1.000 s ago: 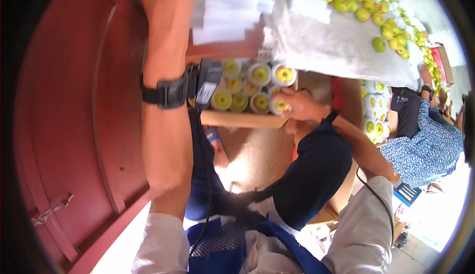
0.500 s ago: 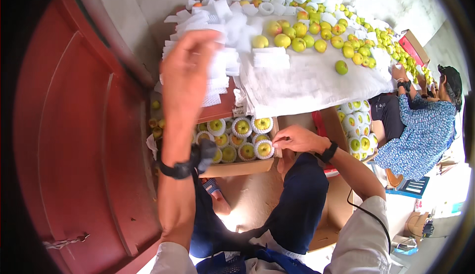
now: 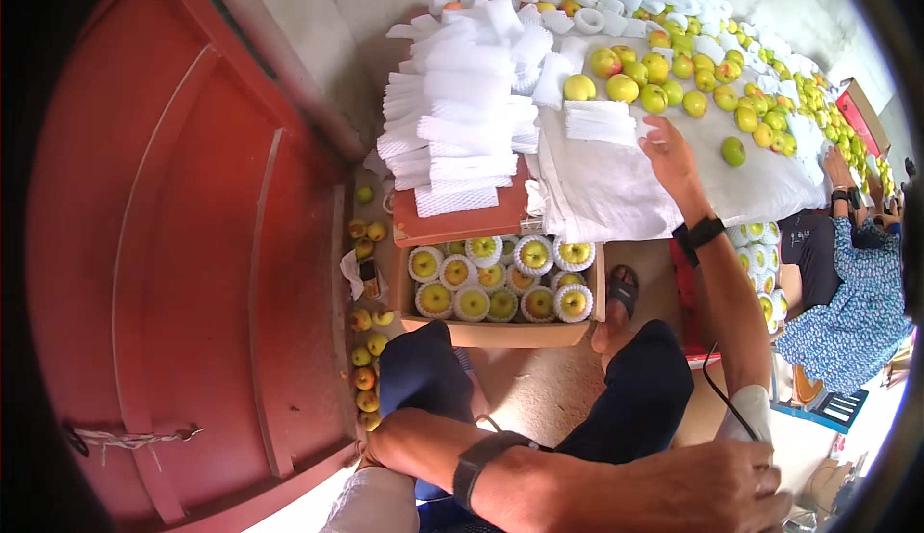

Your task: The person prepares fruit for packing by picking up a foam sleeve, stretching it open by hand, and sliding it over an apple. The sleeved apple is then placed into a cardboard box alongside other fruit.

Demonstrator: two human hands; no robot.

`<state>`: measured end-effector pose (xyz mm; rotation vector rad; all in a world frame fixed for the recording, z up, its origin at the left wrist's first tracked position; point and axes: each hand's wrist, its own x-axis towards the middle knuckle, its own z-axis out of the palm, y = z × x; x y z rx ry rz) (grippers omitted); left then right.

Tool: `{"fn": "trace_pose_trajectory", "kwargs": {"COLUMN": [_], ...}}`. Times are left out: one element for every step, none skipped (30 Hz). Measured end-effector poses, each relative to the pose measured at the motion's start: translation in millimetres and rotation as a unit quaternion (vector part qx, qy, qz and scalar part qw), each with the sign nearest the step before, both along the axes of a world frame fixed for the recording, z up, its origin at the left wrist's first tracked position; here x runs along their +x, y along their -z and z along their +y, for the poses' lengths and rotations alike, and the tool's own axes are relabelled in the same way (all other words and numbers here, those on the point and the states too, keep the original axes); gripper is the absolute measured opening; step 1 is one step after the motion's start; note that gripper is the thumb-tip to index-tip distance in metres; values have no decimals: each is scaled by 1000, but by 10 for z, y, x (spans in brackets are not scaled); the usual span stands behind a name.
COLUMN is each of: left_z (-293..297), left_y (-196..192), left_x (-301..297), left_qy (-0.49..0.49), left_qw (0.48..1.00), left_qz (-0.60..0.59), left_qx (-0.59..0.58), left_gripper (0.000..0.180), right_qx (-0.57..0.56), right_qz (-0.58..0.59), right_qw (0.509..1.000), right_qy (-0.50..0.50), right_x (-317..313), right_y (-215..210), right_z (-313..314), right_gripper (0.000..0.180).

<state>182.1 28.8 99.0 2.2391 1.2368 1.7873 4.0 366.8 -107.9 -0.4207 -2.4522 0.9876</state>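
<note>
My right hand (image 3: 674, 159) is held over the white cloth (image 3: 616, 191), fingers apart and nothing in it, just right of a small stack of white foam net sleeves (image 3: 599, 121). My left forearm crosses low in front of my body, bringing my left hand (image 3: 707, 490) close to my right sleeve (image 3: 749, 417). Its fingers are curled, and whatever they may hold is hidden. Beneath the table edge sits a cardboard box (image 3: 481, 333) of apples in foam nets (image 3: 472, 302). Loose green-yellow apples (image 3: 654, 98) lie across the cloth's far side.
A large pile of foam sleeves (image 3: 462, 109) covers the table's left end. Several apples (image 3: 364, 377) lie on the floor by the red door (image 3: 183, 273). At the right, a co-worker in a blue patterned top (image 3: 828, 292) sits beside another box of netted apples (image 3: 760, 259).
My left hand has swung from above the foam pile down across my body to the right. My right hand has risen from the box's right edge to above the cloth. The view has shifted left.
</note>
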Motion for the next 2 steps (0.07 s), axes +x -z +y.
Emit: {"fn": "trace_pose_trajectory", "kwargs": {"left_z": [14, 25], "left_y": [43, 93], "left_x": [31, 53], "left_qy": [-7, 16], "left_qw": [1000, 1000], "left_qz": [26, -5], "left_qx": [0, 5], "left_gripper": [17, 19], "right_qx": [90, 91], "right_qz": [10, 11], "right_qw": [996, 995], "right_qy": [22, 26], "right_x": [-68, -41], "right_y": [2, -21], "right_z": [-49, -23], "right_gripper": [44, 44]}}
